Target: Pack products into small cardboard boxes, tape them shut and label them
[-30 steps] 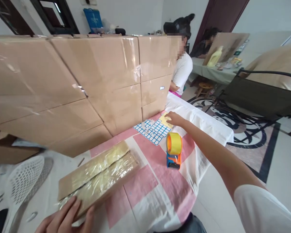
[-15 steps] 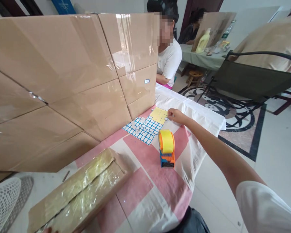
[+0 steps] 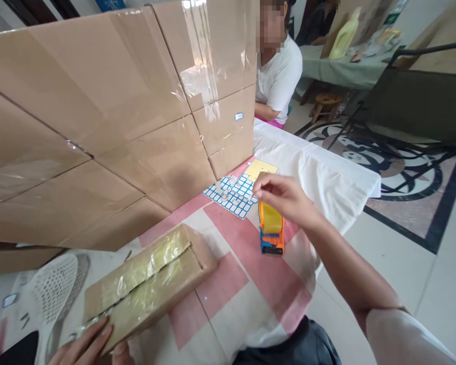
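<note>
At the lower left, my left hand (image 3: 87, 344) is on the near end of a long cardboard box (image 3: 163, 284), fingers on its taped top and thumb by its near side. Clear tape covers the box's top seam. My right hand (image 3: 281, 197) is raised over the tape dispenser (image 3: 271, 230), thumb and fingertips pinched together; whatever is between them is too small to make out. Just beyond its fingertips lies a sheet of blue-bordered white labels (image 3: 231, 197), with some labels curled up. A yellow sheet portion (image 3: 262, 167) shows at its far end.
A wall of large taped cartons (image 3: 137, 101) lines the table's far left. A white perforated basket (image 3: 57, 289) is at left. The cloth-covered table (image 3: 220, 294) ends at right. Across it sits a person in white (image 3: 281, 76); a folding chair (image 3: 421, 101) stands beyond.
My right hand has drawn back from the yellow part of the sheet, nearer to me and above the dispenser. My left hand shows more fully on the box, and the view has shifted.
</note>
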A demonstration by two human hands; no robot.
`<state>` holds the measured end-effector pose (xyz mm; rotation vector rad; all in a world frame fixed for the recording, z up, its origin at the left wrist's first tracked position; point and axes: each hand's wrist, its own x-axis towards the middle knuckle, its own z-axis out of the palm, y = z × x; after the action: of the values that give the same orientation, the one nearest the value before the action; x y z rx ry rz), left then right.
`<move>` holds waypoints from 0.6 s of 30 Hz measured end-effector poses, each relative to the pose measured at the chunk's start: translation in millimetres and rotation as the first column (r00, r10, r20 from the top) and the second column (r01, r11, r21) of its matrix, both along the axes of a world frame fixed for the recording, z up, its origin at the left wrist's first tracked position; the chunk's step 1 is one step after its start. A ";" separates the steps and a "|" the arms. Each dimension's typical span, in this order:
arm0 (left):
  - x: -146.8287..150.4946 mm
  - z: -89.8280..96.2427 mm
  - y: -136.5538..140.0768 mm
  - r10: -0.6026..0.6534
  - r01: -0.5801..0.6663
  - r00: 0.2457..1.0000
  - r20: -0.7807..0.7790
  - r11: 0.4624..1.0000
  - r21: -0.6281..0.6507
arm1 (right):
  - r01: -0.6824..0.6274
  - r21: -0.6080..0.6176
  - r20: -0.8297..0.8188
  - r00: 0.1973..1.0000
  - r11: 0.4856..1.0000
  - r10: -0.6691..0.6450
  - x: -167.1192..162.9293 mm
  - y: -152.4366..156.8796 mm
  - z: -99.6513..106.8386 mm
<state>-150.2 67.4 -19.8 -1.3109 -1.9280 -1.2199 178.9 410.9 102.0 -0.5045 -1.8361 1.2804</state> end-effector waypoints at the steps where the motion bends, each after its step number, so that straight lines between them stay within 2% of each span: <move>1: 6.5 9.3 8.0 0.007 -0.007 1.000 0.000 0.999 0.054 | -0.047 0.015 -0.022 0.999 0.999 0.047 -8.6 -20.8 1.5; 3: 15.6 21.7 21.6 0.005 -0.014 0.999 0.049 0.982 0.190 | -0.139 -0.012 -0.025 0.990 0.990 0.139 -26.5 -55.1 -6.9; 6: 16.2 27.4 30.5 -0.021 -0.030 0.984 0.175 0.958 0.287 | -0.270 -0.073 0.031 0.962 0.960 0.273 -48.0 -85.9 -36.4; 8: 12.3 27.7 30.3 -0.024 -0.043 0.972 0.232 0.960 0.277 | -0.339 -0.095 0.051 0.938 0.936 0.344 -54.0 -97.7 -57.0; 11: 9.3 27.4 29.8 0.072 -0.118 0.973 0.222 0.972 0.205 | -0.366 -0.214 0.033 0.924 0.905 0.382 -54.5 -114.4 -80.3; 14: 10.4 26.9 33.3 0.185 -0.206 0.970 0.156 0.969 0.135 | -0.370 -0.349 -0.004 0.919 0.861 0.393 -56.6 -133.7 -94.7; 18: 9.3 25.0 35.9 0.158 -0.181 0.978 0.137 0.968 0.174 | -0.373 -0.367 -0.053 0.923 0.852 0.382 -64.4 -149.9 -105.9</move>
<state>-140.9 103.3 5.2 -0.9757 -1.9129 -1.3816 114.5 261.0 -3.9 -0.3615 -1.7701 1.9205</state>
